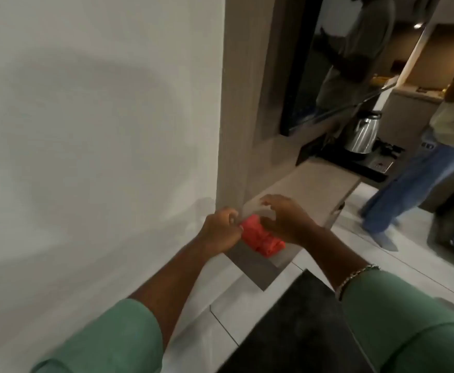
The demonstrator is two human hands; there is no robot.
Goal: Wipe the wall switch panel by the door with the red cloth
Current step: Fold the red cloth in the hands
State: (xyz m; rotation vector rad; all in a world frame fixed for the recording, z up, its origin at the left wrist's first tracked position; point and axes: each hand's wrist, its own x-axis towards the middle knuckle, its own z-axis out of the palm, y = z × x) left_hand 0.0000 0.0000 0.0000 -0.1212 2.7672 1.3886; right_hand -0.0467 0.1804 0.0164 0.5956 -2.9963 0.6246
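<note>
One red cloth (260,238), bunched, sits between two hands above the counter (314,179) edge beside the white wall (99,117). The left hand (220,230) and right hand (287,220) each pinch it closed-fingered, along with one pale, blurred piece. One kettle (361,134) stands behind.
</note>
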